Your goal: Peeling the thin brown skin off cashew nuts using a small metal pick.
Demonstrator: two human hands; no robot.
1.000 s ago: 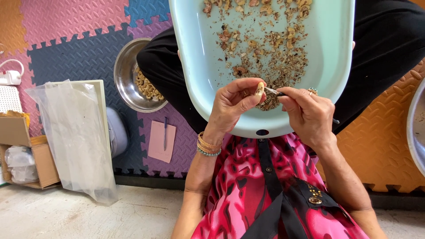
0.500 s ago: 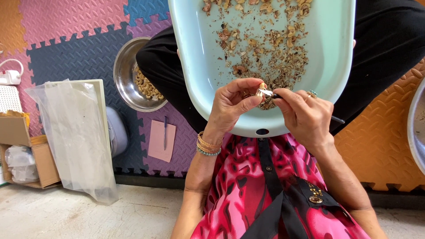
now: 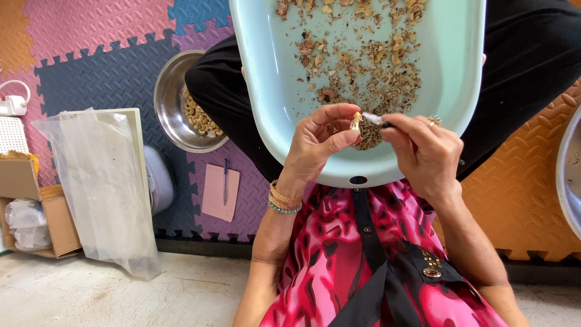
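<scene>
Nut (image 3: 356,123) goes first: it is small and pale, and my left hand (image 3: 318,139) has it pinched between thumb and fingers, so that grip is closed tight on the nut. My right hand (image 3: 423,151) is just beside it, and its grip is closed on a thin little tool (image 3: 376,120) with a shiny tip. The tip touches the nut.

Both hands are over the near end of a big pale blue tub (image 3: 266,91) that rests on my lap. Inside the tub lie lots of brown bits and shell pieces (image 3: 363,60), spread from the far end down to a small pile right under my hands.

I have gold and blue bracelets (image 3: 283,200) on my left wrist and a ring (image 3: 433,122) on my right hand. My top is pink and black.

On the floor to my left sits a round metal bowl (image 3: 166,109) with pale nuts (image 3: 203,118) in it (it is partly tucked behind my leg). Near it lie a pink card (image 3: 213,197) with a pen (image 3: 225,180) on top. Further left a clear plastic bag (image 3: 103,188) hangs over a flat board, and a cardboard box (image 3: 48,215) stands by it. The floor mats (image 3: 91,30) are pink, blue, purple and orange, like puzzle pieces.
</scene>
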